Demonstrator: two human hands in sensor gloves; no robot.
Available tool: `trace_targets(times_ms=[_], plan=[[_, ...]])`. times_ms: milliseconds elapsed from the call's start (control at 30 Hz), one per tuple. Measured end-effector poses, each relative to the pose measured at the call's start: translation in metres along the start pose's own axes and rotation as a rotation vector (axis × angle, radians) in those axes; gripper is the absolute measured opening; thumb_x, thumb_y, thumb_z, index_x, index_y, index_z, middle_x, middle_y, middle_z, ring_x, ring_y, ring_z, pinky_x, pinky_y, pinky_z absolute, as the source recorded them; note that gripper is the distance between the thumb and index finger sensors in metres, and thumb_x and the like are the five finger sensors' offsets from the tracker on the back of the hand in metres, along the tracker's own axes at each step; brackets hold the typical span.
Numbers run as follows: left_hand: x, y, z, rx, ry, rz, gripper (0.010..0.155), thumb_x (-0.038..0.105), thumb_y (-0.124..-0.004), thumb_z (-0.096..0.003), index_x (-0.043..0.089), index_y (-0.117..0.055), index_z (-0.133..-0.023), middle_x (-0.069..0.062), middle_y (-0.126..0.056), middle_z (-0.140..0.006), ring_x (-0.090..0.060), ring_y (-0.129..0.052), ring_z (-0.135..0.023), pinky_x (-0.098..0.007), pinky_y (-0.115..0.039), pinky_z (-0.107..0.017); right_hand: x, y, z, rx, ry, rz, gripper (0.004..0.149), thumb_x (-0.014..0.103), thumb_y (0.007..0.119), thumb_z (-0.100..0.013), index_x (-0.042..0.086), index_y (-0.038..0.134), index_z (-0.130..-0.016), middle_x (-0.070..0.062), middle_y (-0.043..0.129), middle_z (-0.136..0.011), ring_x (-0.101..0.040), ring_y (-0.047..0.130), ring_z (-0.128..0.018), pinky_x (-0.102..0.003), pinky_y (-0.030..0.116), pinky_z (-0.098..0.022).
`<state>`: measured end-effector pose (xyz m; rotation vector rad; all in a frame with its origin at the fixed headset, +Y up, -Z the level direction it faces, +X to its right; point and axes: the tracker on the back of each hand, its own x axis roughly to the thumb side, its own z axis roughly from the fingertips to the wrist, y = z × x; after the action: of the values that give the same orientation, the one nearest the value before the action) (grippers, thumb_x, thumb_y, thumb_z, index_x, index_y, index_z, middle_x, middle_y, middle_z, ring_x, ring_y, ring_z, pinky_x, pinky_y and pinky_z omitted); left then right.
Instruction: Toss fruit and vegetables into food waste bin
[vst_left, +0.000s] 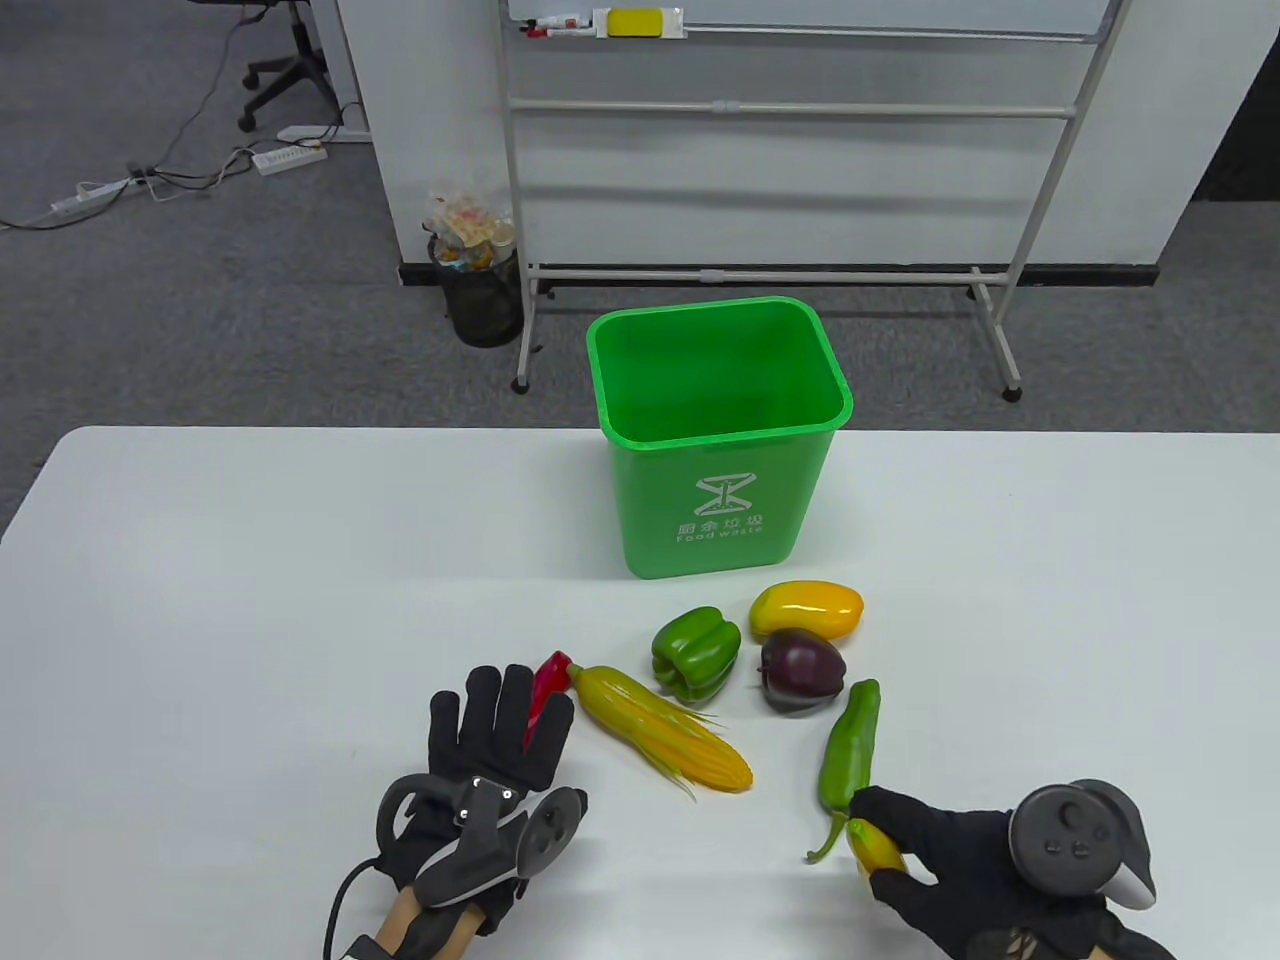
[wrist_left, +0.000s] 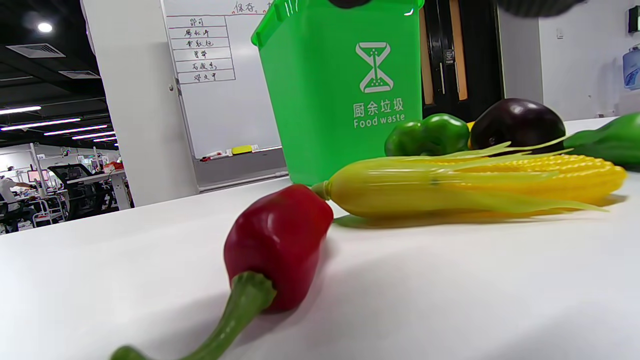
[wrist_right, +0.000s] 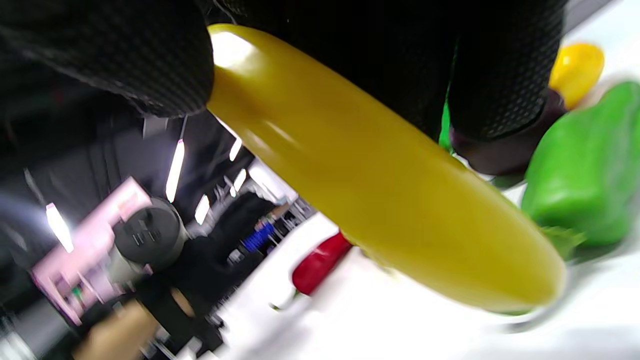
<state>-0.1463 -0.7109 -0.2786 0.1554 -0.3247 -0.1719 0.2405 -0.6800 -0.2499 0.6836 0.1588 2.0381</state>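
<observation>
The green food waste bin (vst_left: 718, 440) stands at the table's middle, open and empty-looking; it also shows in the left wrist view (wrist_left: 345, 90). My left hand (vst_left: 500, 735) lies flat with fingers stretched over the red chili (vst_left: 548, 688), which lies on the table in the left wrist view (wrist_left: 277, 245). My right hand (vst_left: 900, 845) grips a yellow banana-like fruit (vst_left: 875, 848), seen close in the right wrist view (wrist_right: 380, 185). Corn (vst_left: 662, 740), a green bell pepper (vst_left: 696, 652), a purple eggplant (vst_left: 800, 672), a yellow pepper (vst_left: 806, 610) and a long green pepper (vst_left: 850, 745) lie in front of the bin.
The white table (vst_left: 250, 560) has bare surface to the left and right of the bin. Beyond its far edge stand a whiteboard frame (vst_left: 760, 110) and a black mesh waste basket (vst_left: 480, 285) on the carpet.
</observation>
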Motion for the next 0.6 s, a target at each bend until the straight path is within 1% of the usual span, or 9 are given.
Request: trace_targets(times_ms=[167, 233, 300, 367, 433, 467, 533, 567, 600], plan=[[-0.003, 0.0, 0.0, 0.003, 0.007, 0.008, 0.087, 0.066, -0.059, -0.0376, 0.024, -0.03, -0.109, -0.021, -0.01, -0.114, -0.055, -0.024, -0.106, -0.075, -0.029, -0.071, -0.028, 0.02, -0.019, 0.088, 0.095, -0.63, 0.073, 0.044, 0.078, -0.044, 0.004, 0.053, -0.1, -0.021, 0.077, -0.09, -0.046, 0.098, -0.076, -0.061, 0.085, -0.05], [-0.004, 0.001, 0.0, 0.006, 0.012, 0.012, 0.087, 0.066, -0.058, -0.0376, 0.024, -0.03, -0.109, -0.022, -0.01, -0.114, -0.056, -0.024, -0.106, -0.075, -0.03, -0.071, -0.022, 0.023, -0.041, 0.083, 0.082, -0.852, 0.073, 0.043, 0.077, -0.046, 0.003, 0.049, -0.101, -0.021, 0.072, -0.094, -0.048, 0.094, -0.08, -0.062, 0.083, -0.052], [-0.006, 0.002, 0.0, 0.012, 0.021, 0.026, 0.087, 0.066, -0.058, -0.0378, 0.024, -0.03, -0.109, -0.022, -0.01, -0.114, -0.055, -0.025, -0.106, -0.075, -0.03, -0.071, 0.009, 0.004, -0.083, -0.014, -0.021, -0.99, 0.073, 0.043, 0.077, -0.046, 0.004, 0.048, -0.102, -0.021, 0.072, -0.094, -0.047, 0.093, -0.081, -0.061, 0.083, -0.052], [-0.006, 0.002, 0.0, 0.014, 0.022, 0.029, 0.087, 0.066, -0.058, -0.0378, 0.024, -0.03, -0.109, -0.022, -0.01, -0.114, -0.055, -0.025, -0.106, -0.075, -0.03, -0.071, 0.045, -0.03, -0.127, -0.14, -0.137, -1.041, 0.073, 0.045, 0.075, -0.047, 0.006, 0.046, -0.102, -0.019, 0.071, -0.095, -0.045, 0.093, -0.082, -0.06, 0.082, -0.055], [-0.006, 0.002, 0.0, 0.014, 0.021, 0.027, 0.087, 0.066, -0.058, -0.0378, 0.024, -0.03, -0.109, -0.022, -0.01, -0.114, -0.055, -0.025, -0.106, -0.075, -0.03, -0.071, 0.073, -0.07, -0.175, -0.296, -0.112, -0.994, 0.075, 0.047, 0.073, -0.046, 0.009, 0.043, -0.103, -0.016, 0.067, -0.1, -0.043, 0.089, -0.089, -0.06, 0.078, -0.061], [-0.005, 0.001, 0.0, 0.012, 0.022, 0.027, 0.087, 0.066, -0.058, -0.0378, 0.024, -0.03, -0.109, -0.022, -0.011, -0.114, -0.055, -0.025, -0.106, -0.075, -0.03, -0.071, 0.077, -0.083, -0.196, -0.351, -0.042, -0.951, 0.083, 0.052, 0.071, -0.045, 0.011, 0.032, -0.105, -0.016, 0.056, -0.105, -0.043, 0.08, -0.096, -0.062, 0.073, -0.065], [-0.005, 0.0, -0.001, 0.003, 0.025, 0.035, 0.087, 0.066, -0.058, -0.0378, 0.024, -0.03, -0.109, -0.022, -0.01, -0.114, -0.055, -0.025, -0.106, -0.075, -0.03, -0.071, 0.071, -0.095, -0.221, -0.345, 0.09, -0.901, 0.098, 0.063, 0.063, -0.047, 0.012, 0.0, -0.103, -0.021, 0.01, -0.11, -0.051, 0.036, -0.11, -0.072, 0.047, -0.071], [-0.006, 0.001, 0.0, 0.0, 0.026, 0.039, 0.087, 0.066, -0.058, -0.0378, 0.024, -0.03, -0.109, -0.022, -0.01, -0.114, -0.055, -0.025, -0.106, -0.075, -0.03, -0.071, 0.07, -0.096, -0.222, -0.348, 0.159, -0.856, 0.1, 0.065, 0.061, -0.047, 0.015, -0.007, -0.101, -0.019, -0.002, -0.109, -0.05, 0.02, -0.111, -0.073, 0.035, -0.073], [-0.006, 0.001, 0.0, 0.0, 0.027, 0.042, 0.087, 0.066, -0.058, -0.0378, 0.024, -0.03, -0.109, -0.022, -0.01, -0.114, -0.055, -0.025, -0.106, -0.075, -0.03, -0.071, 0.068, -0.096, -0.22, -0.42, 0.171, -0.76, 0.1, 0.065, 0.061, -0.048, 0.015, -0.007, -0.102, -0.019, -0.003, -0.109, -0.05, 0.019, -0.112, -0.073, 0.035, -0.074]])
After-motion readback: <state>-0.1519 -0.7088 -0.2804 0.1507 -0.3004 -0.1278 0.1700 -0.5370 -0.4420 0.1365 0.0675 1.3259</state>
